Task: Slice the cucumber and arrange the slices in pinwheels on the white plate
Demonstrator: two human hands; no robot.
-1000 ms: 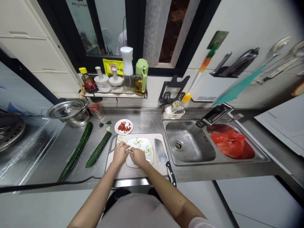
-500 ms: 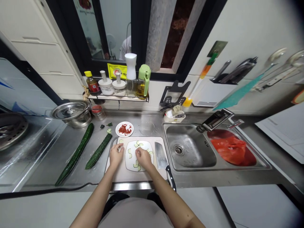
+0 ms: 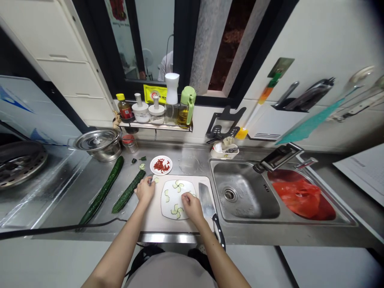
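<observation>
Little writing can be read. In the upper left of the frame, a line of lettering is shown beneath the picture on the poster (image 3: 118, 11) behind the window, but it is too small to be made out. Dark characters are printed on the yellow packet (image 3: 150, 94), and a red label is borne by the yellow-capped bottle (image 3: 124, 108); neither can be read. Faint grey lettering, also illegible, is seen on the white box (image 3: 361, 168) at the right edge.

At lower centre, cucumber slices (image 3: 177, 211) are laid in curved groups on the white plate (image 3: 173, 200), which is set on the cutting board (image 3: 154, 222). The right hand (image 3: 192, 206) is held over the plate's right edge, its fingers curled in narrowly. The left hand (image 3: 145, 189) is placed at the board's upper left corner, fingers bent, near a loose slice (image 3: 156, 181). Whether anything is gripped by either hand cannot be told.
</observation>
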